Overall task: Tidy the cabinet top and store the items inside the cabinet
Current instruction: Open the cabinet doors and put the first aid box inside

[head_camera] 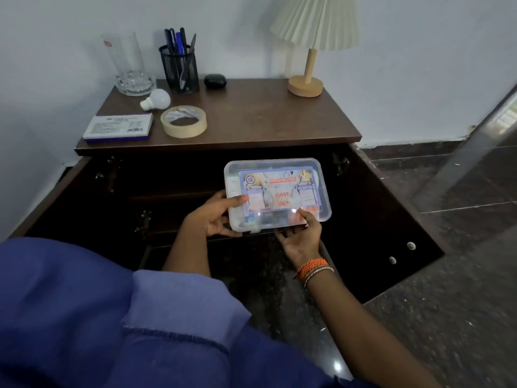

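Both hands on the first aid box (277,193), held in front of the open cabinet (391,219), below the cabinet top's front edge. Left hand (216,217) grips its left side, right hand (303,236) holds the near edge w/ fingers under. Still on top: tape roll (183,121), bulb (155,99), pen holder (179,69), glass (126,56), lamp (306,79) at back right.
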